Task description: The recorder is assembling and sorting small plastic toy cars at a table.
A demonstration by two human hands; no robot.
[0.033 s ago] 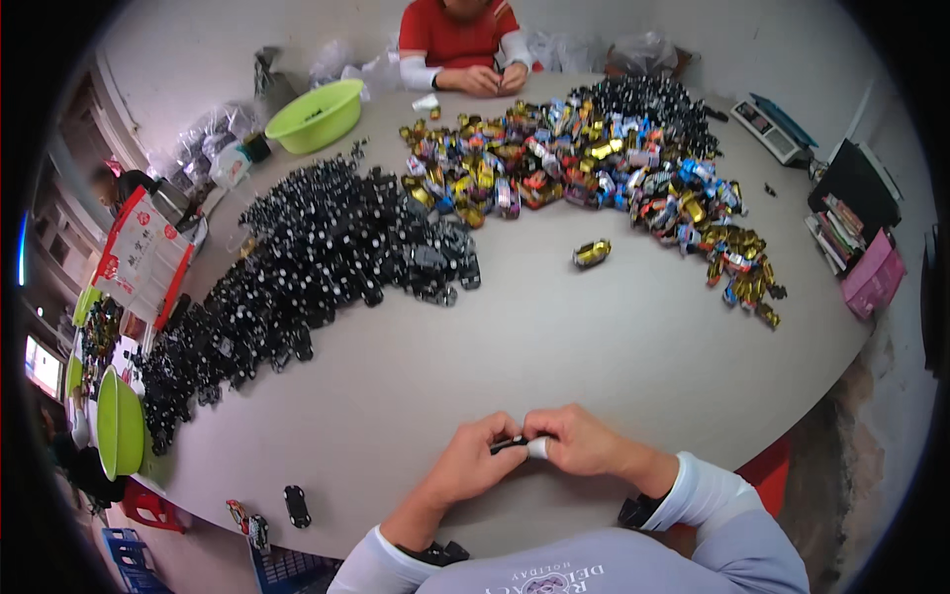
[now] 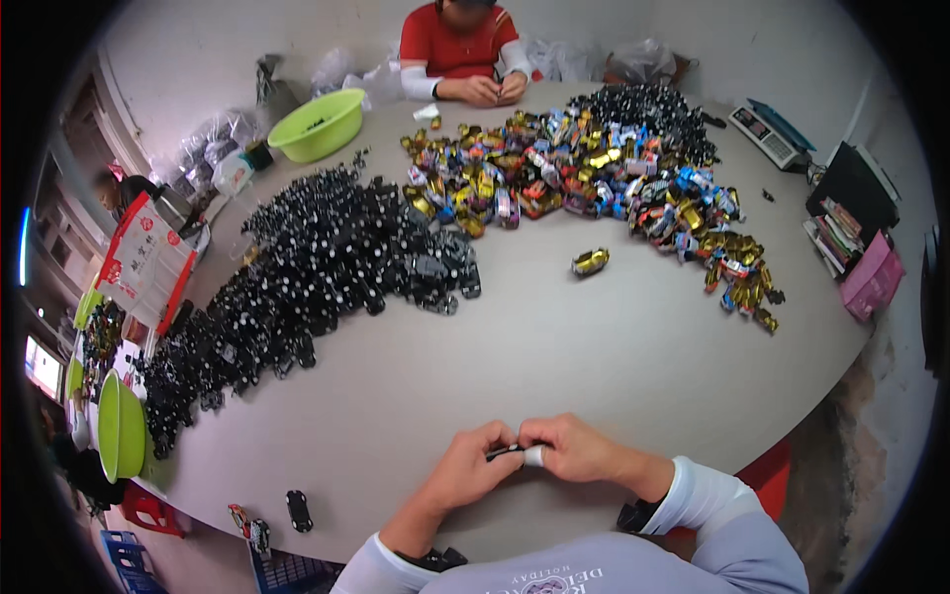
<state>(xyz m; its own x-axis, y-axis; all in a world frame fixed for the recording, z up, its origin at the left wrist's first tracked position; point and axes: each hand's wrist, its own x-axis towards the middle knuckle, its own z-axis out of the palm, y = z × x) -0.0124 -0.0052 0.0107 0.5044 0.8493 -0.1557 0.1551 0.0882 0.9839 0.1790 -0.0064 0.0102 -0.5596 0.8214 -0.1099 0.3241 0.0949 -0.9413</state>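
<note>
From my remote seat I watch both hands meet just over the near edge of the bench (image 2: 435, 376), right of its middle. The left hand (image 2: 473, 465) has its fingers closed around a small dark piece (image 2: 503, 452). The right hand (image 2: 569, 447) pinches in at the piece's other end, its thumb wearing a white cover (image 2: 534, 455). Neither hand leaves a gap that I can see; the piece is mostly hidden, so I cannot tell its exact form.

I judge the work to be at an early stage, with this one piece in hand and unfinished. A big black heap (image 2: 336, 247) of car-shaped parts spreads along the left side, and a coloured heap (image 2: 554, 168) of shiny car bodies fills the far side towards the right edge. Both look largely left to do. One gold car body (image 2: 591, 261) lies alone, just apart from the coloured heap.

By the near left edge lie a black car part (image 2: 299, 511) and, beside it, two patterned cars (image 2: 249, 527), perhaps finished; I can't confirm that. Across the far edge, a co-worker (image 2: 460, 54) in red also handles something small.
</note>
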